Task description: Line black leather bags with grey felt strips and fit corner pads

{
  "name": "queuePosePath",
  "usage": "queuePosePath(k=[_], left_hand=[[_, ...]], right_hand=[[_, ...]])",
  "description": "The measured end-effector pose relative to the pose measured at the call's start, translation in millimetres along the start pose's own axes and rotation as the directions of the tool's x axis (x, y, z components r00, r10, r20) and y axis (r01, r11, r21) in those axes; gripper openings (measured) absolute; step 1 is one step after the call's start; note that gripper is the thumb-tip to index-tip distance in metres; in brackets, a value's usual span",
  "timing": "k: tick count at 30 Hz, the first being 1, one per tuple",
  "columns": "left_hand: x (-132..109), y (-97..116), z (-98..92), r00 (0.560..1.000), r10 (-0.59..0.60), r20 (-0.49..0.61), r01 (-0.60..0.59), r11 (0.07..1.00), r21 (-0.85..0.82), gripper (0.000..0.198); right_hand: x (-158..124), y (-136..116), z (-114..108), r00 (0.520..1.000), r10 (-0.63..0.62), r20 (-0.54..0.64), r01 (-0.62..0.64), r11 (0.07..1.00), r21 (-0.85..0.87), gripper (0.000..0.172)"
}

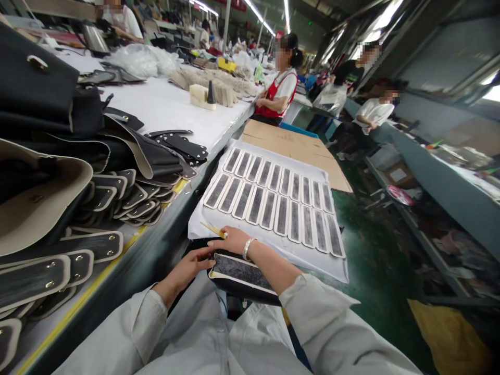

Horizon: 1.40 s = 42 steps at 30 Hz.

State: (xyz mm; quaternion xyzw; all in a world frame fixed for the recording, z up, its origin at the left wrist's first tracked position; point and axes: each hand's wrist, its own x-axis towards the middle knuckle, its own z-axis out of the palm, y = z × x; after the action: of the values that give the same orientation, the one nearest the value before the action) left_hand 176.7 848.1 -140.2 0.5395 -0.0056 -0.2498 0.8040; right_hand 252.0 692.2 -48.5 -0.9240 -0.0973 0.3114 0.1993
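White sheet (312, 260) taken as reference. Two rows of dark, pale-edged strips (255, 204) are laid out on it, side by side. Black piece (242, 271), topped by a similar dark strip, is rested on the lap, just on the near side of the sheet. Its left end is touched by the left hand (185, 268): thumb set at the corner, fingers bent and kept close together; whether the corner is pinched cannot be told. Right hand (233, 242) is reached across the piece from the right, fingers drawn together, with a slim yellow tool (212, 228) held among them, its end pointed over the sheet's near-left corner. Bracelet (248, 249) is worn on that wrist. Left of the sheet, a long table (136, 99) is loaded with riveted straps (91, 247) and black leather parts (35, 78). Behind the sheet, cardboard (289, 140) is laid; past that, a co-worker in a red apron (279, 86) is seen.
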Motion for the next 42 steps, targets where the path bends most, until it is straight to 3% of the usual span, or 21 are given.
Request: queuePosePath(k=[4, 10, 15, 17, 19, 23, 26, 32, 37, 42], left_hand=[[1.0, 4.5, 0.6, 0.997, 0.021, 0.079, -0.015, 0.997, -0.072, 0.042], [5.1, 4.5, -3.5, 0.995, -0.017, 0.102, 0.027, 0.995, -0.097, 0.044], [6.3, 5.3, -3.8, 0.992, -0.024, 0.125, 0.043, 0.989, -0.145, 0.043], [7.3, 5.4, -4.0, 0.992, -0.025, 0.125, 0.042, 0.989, -0.142, 0.043], [8.6, 5.1, -4.5, 0.992, -0.032, 0.120, 0.048, 0.989, -0.139, 0.045], [10.7, 2.5, -4.6, 0.994, -0.043, 0.097, 0.058, 0.986, -0.154, 0.046], [10.9, -1.0, -3.0, 0.998, -0.039, 0.051, 0.045, 0.990, -0.132, 0.046], [4.5, -6.9, 5.4, 0.999, -0.026, -0.030, 0.022, 0.993, -0.117, 0.042], [0.2, -14.3, 11.5, 0.998, 0.013, -0.069, -0.023, 0.989, -0.146, 0.045], [-2.6, -25.0, 14.0, 0.995, 0.030, -0.090, -0.054, 0.959, -0.278, 0.043]], right_hand=[[27.3, -10.7, -1.2, 0.959, -0.007, 0.283, 0.065, 0.978, -0.197, 0.066], [41.1, -1.9, -4.5, 0.831, 0.048, 0.553, -0.043, 0.999, -0.022, 0.048], [53.2, 8.7, -5.1, 0.750, 0.028, 0.661, -0.107, 0.991, 0.080, 0.050], [55.8, 9.7, -5.1, 0.744, 0.007, 0.668, -0.068, 0.996, 0.066, 0.049], [56.1, 8.8, -5.3, 0.767, -0.026, 0.641, -0.005, 0.999, 0.047, 0.048], [50.6, 5.4, -6.6, 0.863, -0.200, 0.465, 0.264, 0.961, -0.077, 0.049], [43.3, 5.2, -6.7, 0.882, -0.294, 0.369, 0.386, 0.899, -0.207, 0.059], [27.5, 9.3, 1.1, 0.896, -0.361, 0.259, 0.423, 0.871, -0.249, 0.067], [25.2, 15.1, 5.1, 0.920, -0.333, 0.207, 0.373, 0.906, -0.201, 0.066], [33.9, 21.3, 2.3, 0.869, -0.402, 0.287, 0.432, 0.901, -0.044, 0.057]])
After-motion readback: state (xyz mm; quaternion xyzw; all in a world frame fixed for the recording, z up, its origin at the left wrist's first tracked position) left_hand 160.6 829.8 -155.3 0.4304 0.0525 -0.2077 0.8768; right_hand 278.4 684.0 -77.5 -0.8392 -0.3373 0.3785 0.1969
